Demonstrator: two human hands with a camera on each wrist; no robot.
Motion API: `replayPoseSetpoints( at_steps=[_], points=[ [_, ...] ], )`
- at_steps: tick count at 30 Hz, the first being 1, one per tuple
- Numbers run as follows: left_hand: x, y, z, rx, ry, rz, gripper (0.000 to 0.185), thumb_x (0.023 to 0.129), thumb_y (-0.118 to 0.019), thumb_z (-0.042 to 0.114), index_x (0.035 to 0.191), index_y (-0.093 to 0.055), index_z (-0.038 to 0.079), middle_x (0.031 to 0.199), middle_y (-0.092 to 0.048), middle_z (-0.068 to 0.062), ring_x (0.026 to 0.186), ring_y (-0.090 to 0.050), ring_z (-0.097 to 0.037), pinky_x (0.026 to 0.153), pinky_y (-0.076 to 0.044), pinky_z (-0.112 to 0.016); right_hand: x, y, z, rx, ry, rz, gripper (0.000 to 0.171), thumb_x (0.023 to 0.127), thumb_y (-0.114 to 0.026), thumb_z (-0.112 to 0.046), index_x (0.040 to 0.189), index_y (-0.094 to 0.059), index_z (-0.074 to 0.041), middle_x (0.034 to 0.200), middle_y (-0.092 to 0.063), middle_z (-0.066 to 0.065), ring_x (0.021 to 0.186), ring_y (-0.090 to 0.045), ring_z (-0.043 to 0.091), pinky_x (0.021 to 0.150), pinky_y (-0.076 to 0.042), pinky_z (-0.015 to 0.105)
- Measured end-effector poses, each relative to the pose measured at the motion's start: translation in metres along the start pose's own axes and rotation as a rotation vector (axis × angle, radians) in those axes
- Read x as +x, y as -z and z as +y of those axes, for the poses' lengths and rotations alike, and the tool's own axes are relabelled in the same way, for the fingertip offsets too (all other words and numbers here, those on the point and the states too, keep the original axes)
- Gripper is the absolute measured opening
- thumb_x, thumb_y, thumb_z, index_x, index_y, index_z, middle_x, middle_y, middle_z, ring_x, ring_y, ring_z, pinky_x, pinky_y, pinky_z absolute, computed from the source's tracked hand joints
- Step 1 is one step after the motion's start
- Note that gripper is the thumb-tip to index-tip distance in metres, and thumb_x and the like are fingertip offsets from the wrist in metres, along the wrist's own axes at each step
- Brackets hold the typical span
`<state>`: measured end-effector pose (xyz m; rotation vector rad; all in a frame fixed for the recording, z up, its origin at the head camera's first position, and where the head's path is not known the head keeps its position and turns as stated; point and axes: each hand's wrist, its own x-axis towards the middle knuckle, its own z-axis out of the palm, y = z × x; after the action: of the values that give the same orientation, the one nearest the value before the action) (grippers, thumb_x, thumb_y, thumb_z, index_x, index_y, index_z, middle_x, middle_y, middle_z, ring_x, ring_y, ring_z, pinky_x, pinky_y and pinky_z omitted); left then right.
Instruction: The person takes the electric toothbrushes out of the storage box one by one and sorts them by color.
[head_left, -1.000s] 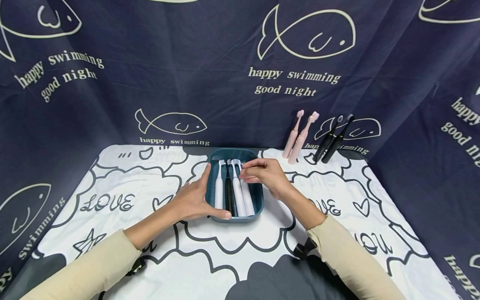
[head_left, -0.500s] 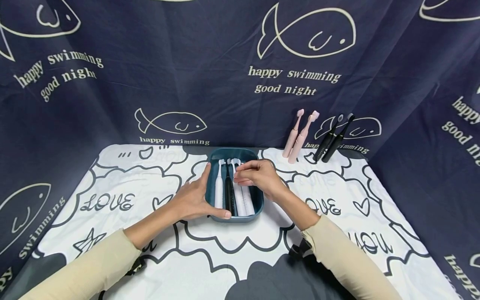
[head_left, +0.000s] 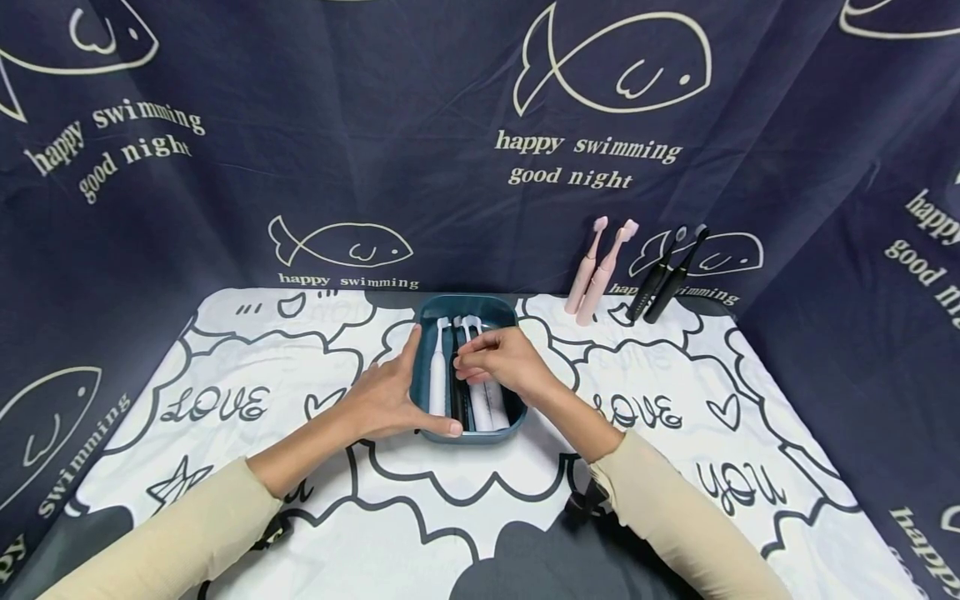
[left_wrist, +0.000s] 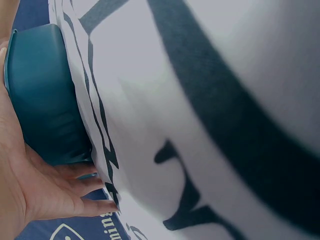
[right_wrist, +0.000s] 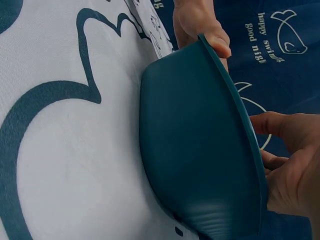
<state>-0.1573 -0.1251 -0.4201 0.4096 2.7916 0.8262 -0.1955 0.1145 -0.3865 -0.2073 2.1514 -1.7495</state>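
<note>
The left hand (head_left: 386, 398) lies flat against the left wall of the teal tray (head_left: 467, 305), fingers straight along its side and thumb along the front rim; it presses the tray but does not curl around it. The left wrist view shows the same: palm and straight fingers (left_wrist: 75, 192) against the tray's outside wall (left_wrist: 42, 100).

The right hand (head_left: 504, 362) is over the tray w/ fingers curled, fingertips at the middle of the brushes. It seems to pinch one brush neck, but which one I cannot tell, the hand covers it.

In the tray lie electric toothbrushes side by side, heads to the far end: a white toothbrush (head_left: 438, 375) at left, a black toothbrush (head_left: 455, 392) next to it, then more white ones (head_left: 480, 408) partly under the right hand.

The tray sits on a white cloth (head_left: 247, 375) w/ dark cartoon outlines, approx. at the middle. Far right, 2 pink toothbrushes (head_left: 596, 267) and 2 black ones (head_left: 670, 279) lean on the navy backdrop (head_left: 375, 125), well apart from the tray.
</note>
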Motion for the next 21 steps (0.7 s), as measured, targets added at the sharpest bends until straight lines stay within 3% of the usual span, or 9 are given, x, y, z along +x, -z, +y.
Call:
replayPoseSetpoints(
  at_steps=[21],
  points=[
    [-0.0006, 0.0006, 0.0015, 0.002, 0.007, -0.013, 0.170, 0.067, -0.086, 0.096, 0.182, 0.015, 0.020, 0.165, -0.058, -0.029, 0.139, -0.068, -0.045, 0.111, -0.057, -0.060, -0.0040, -0.0096, -0.0036, -0.278, -0.082, 0.093, 0.021, 0.095, -0.089, -0.014, 0.111, -0.087, -0.001, 0.111, -0.087, 0.010, 0.083, -0.085, 0.018, 0.085, -0.068, 0.032]
  ],
)
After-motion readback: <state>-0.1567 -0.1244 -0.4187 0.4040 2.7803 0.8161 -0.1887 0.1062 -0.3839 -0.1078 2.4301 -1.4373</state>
